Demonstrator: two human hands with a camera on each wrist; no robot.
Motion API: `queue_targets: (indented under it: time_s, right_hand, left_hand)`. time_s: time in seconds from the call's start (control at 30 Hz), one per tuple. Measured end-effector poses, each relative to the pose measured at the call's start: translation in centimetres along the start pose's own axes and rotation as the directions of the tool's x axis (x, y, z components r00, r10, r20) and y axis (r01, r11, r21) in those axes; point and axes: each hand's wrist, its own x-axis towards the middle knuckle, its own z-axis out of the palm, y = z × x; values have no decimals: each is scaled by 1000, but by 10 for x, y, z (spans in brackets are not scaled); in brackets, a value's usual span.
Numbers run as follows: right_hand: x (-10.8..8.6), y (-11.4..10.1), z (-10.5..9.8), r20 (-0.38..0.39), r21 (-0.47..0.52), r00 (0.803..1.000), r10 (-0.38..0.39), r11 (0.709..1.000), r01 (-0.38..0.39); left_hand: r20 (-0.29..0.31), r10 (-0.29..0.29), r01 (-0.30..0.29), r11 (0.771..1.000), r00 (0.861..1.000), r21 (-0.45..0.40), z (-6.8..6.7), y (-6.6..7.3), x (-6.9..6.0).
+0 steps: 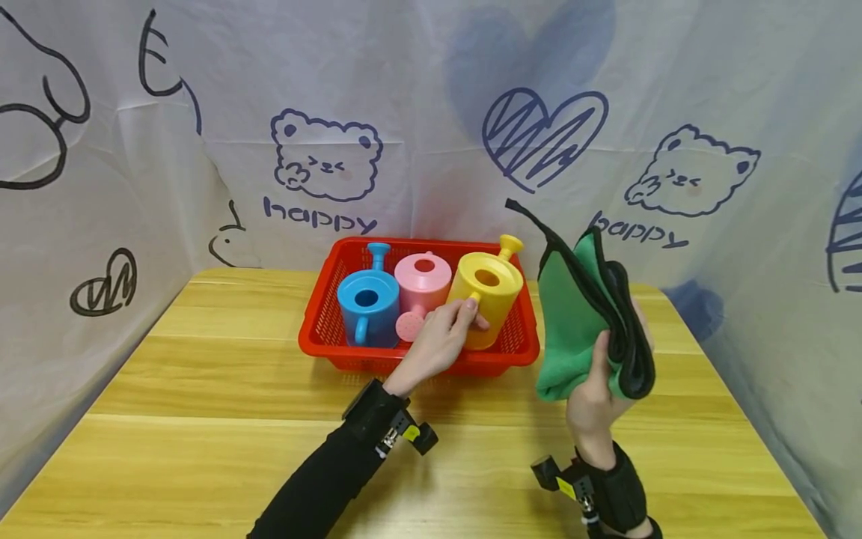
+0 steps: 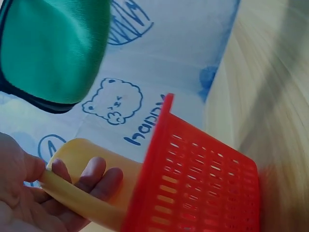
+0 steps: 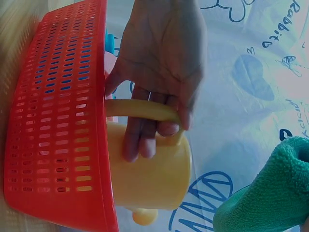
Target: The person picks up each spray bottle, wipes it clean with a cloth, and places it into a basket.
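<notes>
A red plastic basket point(image 1: 417, 361) holds three toy watering cans side by side: a blue watering can point(image 1: 380, 311), a pink watering can point(image 1: 426, 278) and a yellow watering can point(image 1: 494, 314) on the right. My left hand point(image 1: 436, 343) grips the yellow can's handle point(image 2: 79, 198), its fingers passing behind the handle. That can stands inside the basket in the head view. Raised to the right of the basket, my right hand point(image 1: 595, 400) holds a folded green towel point(image 1: 572, 322) with black edging and a hanging loop. The towel's terry side point(image 3: 265, 193) shows in the right wrist view.
The basket stands near the back edge of a wooden table point(image 1: 222, 449). Behind and beside the table hangs a white cloth backdrop point(image 1: 431, 90) with drawn bears and hearts.
</notes>
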Motion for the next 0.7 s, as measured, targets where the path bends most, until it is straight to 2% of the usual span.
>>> queue_targets:
  time_s: [0.13,0.27,0.4,0.53,0.7]
  right_hand:
    - [-1,1,0,-4,27,1000,9,1000,-9]
    - [-3,2,0,-9,41,1000,7,999,-7]
    - [-4,4,-1,20,46,1000,-2,999,1]
    - [-4,7,-4,54,4,999,1,1000,-1]
    - [0,22,-16,126,-119,992,-2,993,17]
  left_hand:
    - [4,12,-12,1000,1000,19,3,-5,0]
    - [15,-1,1,1000,1000,27,4,-8,1]
    - [17,-11,10,999,1000,53,4,-10,3]
    - [26,-41,39,997,999,71,4,-10,8]
    - [58,-101,96,992,993,83,3,-9,15]
